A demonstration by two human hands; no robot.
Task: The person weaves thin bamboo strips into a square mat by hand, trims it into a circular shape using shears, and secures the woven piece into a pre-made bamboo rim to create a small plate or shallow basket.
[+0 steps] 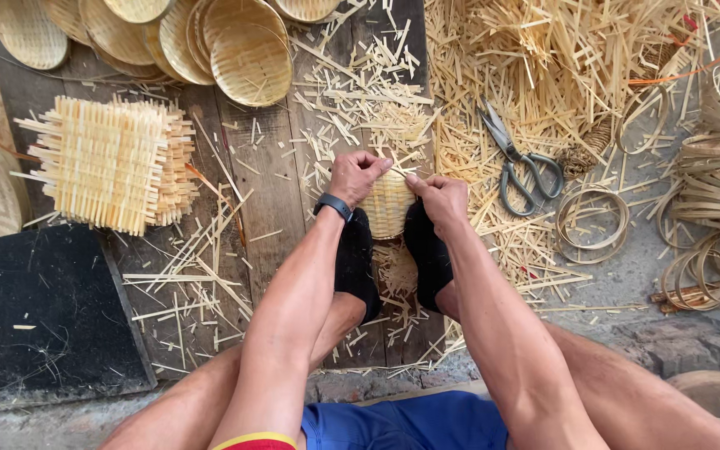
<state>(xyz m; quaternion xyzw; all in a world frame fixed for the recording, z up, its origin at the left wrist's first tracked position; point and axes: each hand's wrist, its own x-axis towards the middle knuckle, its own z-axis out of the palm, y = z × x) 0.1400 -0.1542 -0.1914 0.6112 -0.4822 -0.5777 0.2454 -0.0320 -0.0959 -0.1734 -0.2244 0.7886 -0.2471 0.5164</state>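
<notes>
A small woven bamboo basket (387,204) stands wedged between my two feet in black socks (355,262), over wooden planks. My left hand (354,174) grips its upper left rim, a dark band on the wrist. On the other side my right hand (438,197) holds the upper right rim, its fingers pinching the edge near the left hand's fingertips. Both arms reach straight down between my knees. The basket's lower part is hidden behind my feet.
Grey scissors (518,161) lie to the right on bamboo strip scraps (543,67). Bamboo hoops (592,218) sit further right. A stack of flat woven mats (110,162) lies at left, finished round baskets (252,62) at the top, a black sheet (39,312) at lower left.
</notes>
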